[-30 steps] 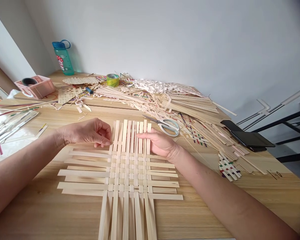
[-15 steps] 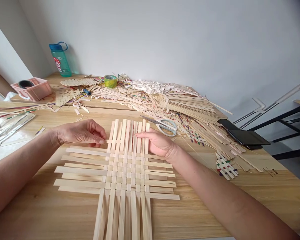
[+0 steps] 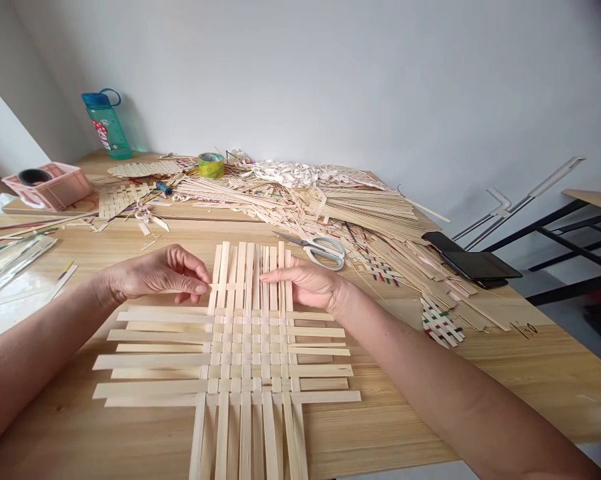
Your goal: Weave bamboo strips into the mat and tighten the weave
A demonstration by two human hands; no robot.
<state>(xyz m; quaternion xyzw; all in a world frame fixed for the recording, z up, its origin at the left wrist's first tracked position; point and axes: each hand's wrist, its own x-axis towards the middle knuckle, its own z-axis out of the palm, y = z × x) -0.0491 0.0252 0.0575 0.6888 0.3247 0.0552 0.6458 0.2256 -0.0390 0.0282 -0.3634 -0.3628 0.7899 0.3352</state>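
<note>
Scissors point(image 3: 311, 245) obstruct beyond the right hand point(image 3: 310, 283), while bare tabletop point(image 3: 380, 427) leaves passage right of the weave point(image 3: 250, 348)

A woven panel point(image 3: 247, 350) of pale, flat strips is lying toward the near edge of the table point(image 3: 375, 427), its checkered center interlaced, loose ends projecting on four sides; a crosswise strip point(image 3: 222, 287) is crossing its far lengthwise ends.
</note>
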